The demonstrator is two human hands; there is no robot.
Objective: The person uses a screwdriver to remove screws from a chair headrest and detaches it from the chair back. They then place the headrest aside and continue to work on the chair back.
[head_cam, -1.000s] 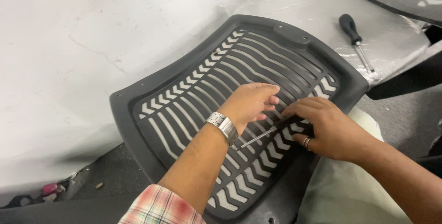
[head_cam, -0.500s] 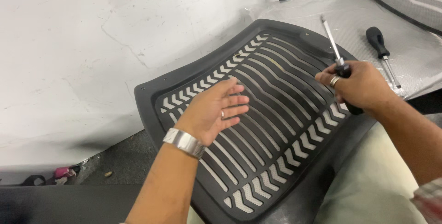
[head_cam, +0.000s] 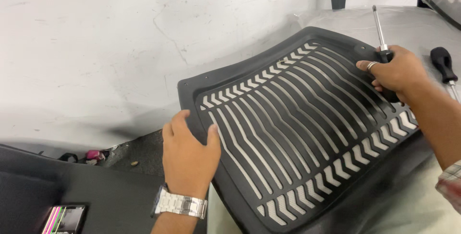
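A black slatted plastic chair back panel [head_cam: 293,133] fills the centre and right of the frame, lying tilted across the person's lap, its wavy ribs running from lower left to upper right with pale chevron cut-outs along both long edges. The left hand [head_cam: 189,154], at lower centre, grips the panel's left edge: the thumb presses on the ribbed face while the fingers curl over the rim, so the hand is closed on that edge. A metal wristwatch [head_cam: 178,204] sits on that wrist. The right hand [head_cam: 396,73], at the upper right, is wrapped tightly around the black handle of a screwdriver [head_cam: 379,27], whose steel shaft points up toward the top of the frame (the handle is mostly hidden in the fist). That hand rests against the panel's upper right corner. A second screwdriver [head_cam: 444,66] lies just beside it, at the right edge, on a plastic-wrapped grey seat cushion [head_cam: 408,22]. A white wall [head_cam: 96,46] fills the upper left.
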